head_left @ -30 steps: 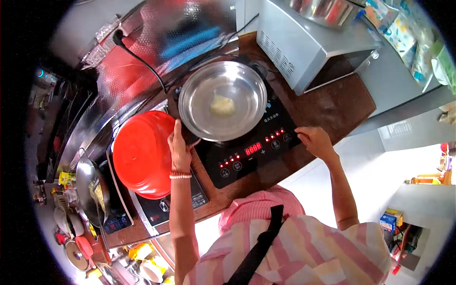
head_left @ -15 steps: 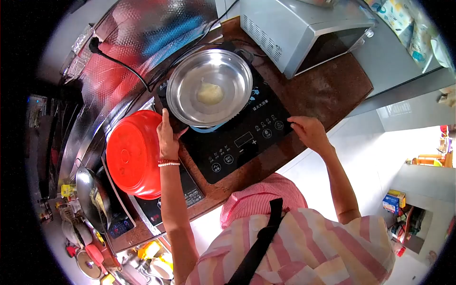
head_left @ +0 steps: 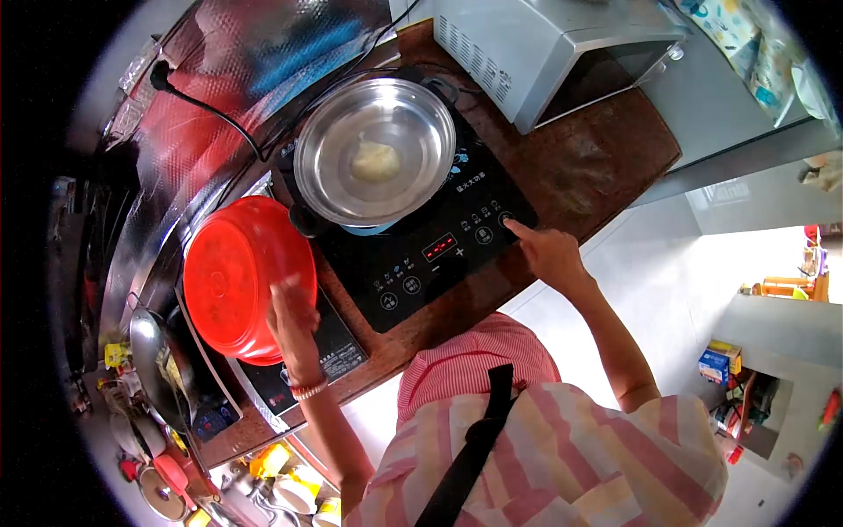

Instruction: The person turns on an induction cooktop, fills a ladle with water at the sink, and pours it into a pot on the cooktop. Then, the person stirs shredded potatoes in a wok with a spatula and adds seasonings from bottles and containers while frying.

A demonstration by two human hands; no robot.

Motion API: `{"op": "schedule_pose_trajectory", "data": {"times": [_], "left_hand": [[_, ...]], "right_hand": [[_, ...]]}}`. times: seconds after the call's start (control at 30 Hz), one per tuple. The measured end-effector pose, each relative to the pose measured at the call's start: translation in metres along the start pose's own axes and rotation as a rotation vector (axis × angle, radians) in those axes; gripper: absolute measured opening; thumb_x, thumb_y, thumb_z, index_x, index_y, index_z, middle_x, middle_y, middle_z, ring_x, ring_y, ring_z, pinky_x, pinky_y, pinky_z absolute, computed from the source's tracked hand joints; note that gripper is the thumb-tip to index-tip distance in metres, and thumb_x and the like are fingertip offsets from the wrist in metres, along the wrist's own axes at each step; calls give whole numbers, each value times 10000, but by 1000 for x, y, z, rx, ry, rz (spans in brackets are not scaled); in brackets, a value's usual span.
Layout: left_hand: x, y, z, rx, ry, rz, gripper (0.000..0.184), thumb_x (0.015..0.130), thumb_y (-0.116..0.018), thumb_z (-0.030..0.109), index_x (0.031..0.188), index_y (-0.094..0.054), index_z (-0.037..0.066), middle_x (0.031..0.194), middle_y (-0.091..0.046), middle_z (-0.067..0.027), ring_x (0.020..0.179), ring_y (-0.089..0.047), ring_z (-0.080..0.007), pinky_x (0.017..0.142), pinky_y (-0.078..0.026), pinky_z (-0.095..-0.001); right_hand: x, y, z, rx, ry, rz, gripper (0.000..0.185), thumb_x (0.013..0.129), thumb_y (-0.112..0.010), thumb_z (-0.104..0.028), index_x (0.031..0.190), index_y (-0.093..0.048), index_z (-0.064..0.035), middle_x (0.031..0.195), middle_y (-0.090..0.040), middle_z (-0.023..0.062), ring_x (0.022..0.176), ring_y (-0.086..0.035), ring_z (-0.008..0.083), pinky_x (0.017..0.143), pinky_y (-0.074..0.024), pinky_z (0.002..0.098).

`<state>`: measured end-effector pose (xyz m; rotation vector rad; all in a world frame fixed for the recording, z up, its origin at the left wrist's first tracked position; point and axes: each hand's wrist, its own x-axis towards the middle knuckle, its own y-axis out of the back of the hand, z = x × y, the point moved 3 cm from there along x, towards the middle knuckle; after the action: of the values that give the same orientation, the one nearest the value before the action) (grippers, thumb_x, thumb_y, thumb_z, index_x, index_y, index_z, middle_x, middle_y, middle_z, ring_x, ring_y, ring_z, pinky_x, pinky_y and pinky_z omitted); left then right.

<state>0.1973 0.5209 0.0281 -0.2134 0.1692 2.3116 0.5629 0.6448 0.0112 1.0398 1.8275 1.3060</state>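
A steel pot (head_left: pixel 316 180) stands on a black induction cooker (head_left: pixel 386 307), with a small pale yellowish lump (head_left: pixel 376 162) lying in it. My right hand (head_left: pixel 553 256) reaches in from the right; its index finger is stretched out onto the round touch button at the panel's right end, and it holds nothing. Red signs glow on the cooker's display (head_left: pixel 440 248). My left hand (head_left: pixel 294 329), partly smeared by motion, is in front of an upturned red plastic basin (head_left: pixel 233 281). Its fingers look stretched out and nothing shows in them; whether they touch the basin I cannot tell.
Behind the cooker at the right stands a silver microwave (head_left: pixel 562 53). A second black cooker (head_left: pixel 338 356) lies partly under the basin. Further left is a wok (head_left: pixel 162 364). A black cable (head_left: pixel 211 110) runs along the foil-covered wall at the back.
My left hand has left the pot's near handle and come down toward me, beside the basin. My right index finger has moved onto the panel button. The dark display has lit up red.
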Motion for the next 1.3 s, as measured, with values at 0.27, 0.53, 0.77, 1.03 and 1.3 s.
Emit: {"op": "schedule_pose_trajectory", "data": {"times": [0.27, 0.53, 0.77, 1.03, 1.3], "left_hand": [[-91, 39, -62, -43, 420, -642, 567, 866, -424, 523, 802, -643, 5, 549, -569, -55, 328, -376, -44, 318, -258, -171], [-132, 40, -123, 74, 630, -678, 489, 892, -447, 428, 704, -632, 16, 474, -522, -51, 321, -359, -58, 323, -250, -201], [-137, 51, -150, 237, 745, -559, 466, 890, -460, 388, 637, -619, 31, 458, -507, -28, 314, -334, -51, 312, -220, -198], [-139, 48, -159, 211, 690, -568, 472, 886, -459, 387, 604, -598, 35, 446, -490, -17, 314, -328, -55, 307, -211, -207], [-142, 40, -161, 231, 781, -550, 471, 891, -454, 371, 597, -583, 27, 455, -496, -22, 315, -330, -68, 309, -207, -214]], "right_hand": [[-4, 7, -27, 223, 107, 96, 404, 802, -549, -85, 1198, -517, -162, 793, -635, 157, 610, -591, 316, 572, -484, 381], [-7, -3, -8, -30, -106, -69, 404, 839, -526, -95, 1233, -499, -181, 645, -601, 130, 558, -588, 263, 516, -474, 342], [-13, -13, -25, 134, 194, 195, 517, 834, -534, -153, 1318, -374, -239, 598, -589, 104, 473, -568, 244, 428, -451, 362], [-10, -9, -35, 106, 77, -15, 420, 832, -535, -120, 1245, -489, -177, 586, -574, 93, 469, -525, 235, 466, -439, 321], [-8, -23, -64, 242, 284, -12, 446, 807, -548, -121, 1245, -483, -166, 571, -562, 82, 467, -539, 241, 441, -416, 336]]}}
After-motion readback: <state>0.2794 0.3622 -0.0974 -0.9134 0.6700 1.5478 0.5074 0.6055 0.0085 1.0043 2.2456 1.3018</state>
